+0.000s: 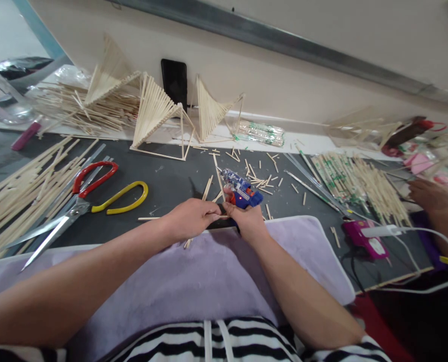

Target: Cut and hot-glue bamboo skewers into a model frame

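My left hand [194, 217] is closed around thin wooden sticks near the table's front edge. One pale stick [150, 218] sticks out to the left of it. My right hand [247, 219] grips a blue glue gun [242, 190] with an orange part and a small red light, and its fingers meet those of my left. Another stick [218, 173] rises from between the hands; where it joins the others is hidden by my fingers. Short cut stick pieces [259, 179] lie scattered just beyond the glue gun.
Scissors [81, 206] with red and yellow handles rest on long sticks [31, 186] at left. Twisted stick models [156, 108] and a phone [174, 83] stand along the wall. Wrapped chopsticks [339, 176], a pink power block [365, 239] and another person's hand [431, 196] are at right.
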`<state>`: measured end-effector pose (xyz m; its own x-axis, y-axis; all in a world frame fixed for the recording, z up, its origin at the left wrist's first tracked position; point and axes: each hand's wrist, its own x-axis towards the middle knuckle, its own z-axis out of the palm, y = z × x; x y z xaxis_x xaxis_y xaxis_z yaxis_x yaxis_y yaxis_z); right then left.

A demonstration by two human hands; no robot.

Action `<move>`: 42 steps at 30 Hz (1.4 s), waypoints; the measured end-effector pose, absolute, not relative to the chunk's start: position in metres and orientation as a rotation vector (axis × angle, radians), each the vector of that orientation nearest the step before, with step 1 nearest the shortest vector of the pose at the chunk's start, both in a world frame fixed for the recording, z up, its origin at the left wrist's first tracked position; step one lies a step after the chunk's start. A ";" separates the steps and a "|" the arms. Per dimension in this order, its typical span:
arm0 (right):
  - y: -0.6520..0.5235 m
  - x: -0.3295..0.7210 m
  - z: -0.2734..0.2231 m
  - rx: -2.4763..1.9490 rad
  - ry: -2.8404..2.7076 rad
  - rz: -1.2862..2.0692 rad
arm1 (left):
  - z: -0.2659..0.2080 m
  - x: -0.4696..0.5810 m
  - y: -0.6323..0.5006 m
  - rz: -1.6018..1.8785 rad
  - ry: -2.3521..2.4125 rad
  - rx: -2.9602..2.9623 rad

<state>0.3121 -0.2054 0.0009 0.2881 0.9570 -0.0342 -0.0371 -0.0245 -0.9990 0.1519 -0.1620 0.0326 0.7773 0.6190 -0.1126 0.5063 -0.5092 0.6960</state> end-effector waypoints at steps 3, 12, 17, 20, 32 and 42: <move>-0.205 0.312 0.000 -1.323 -0.948 1.036 | 0.032 0.152 -0.162 0.196 0.828 2.219; -0.205 0.313 0.000 -1.318 -0.953 1.037 | 0.034 0.152 -0.162 0.202 0.832 2.220; -0.205 0.312 0.000 -1.316 -0.957 1.024 | 0.036 0.152 -0.163 0.197 0.832 2.223; -0.206 0.311 0.003 -1.309 -0.940 1.034 | 0.035 0.152 -0.163 0.194 0.832 2.218; -0.206 0.312 0.003 -1.323 -0.956 1.034 | 0.036 0.152 -0.163 0.199 0.843 2.213; -0.206 0.312 0.001 -1.320 -0.958 1.032 | 0.033 0.152 -0.162 0.198 0.841 2.205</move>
<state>0.3117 -0.2056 0.0008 0.2810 0.9593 -0.0293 -0.0419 -0.0182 -0.9990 0.1518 -0.1622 0.0331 0.7717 0.6256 -0.1144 0.5087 -0.4993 0.7014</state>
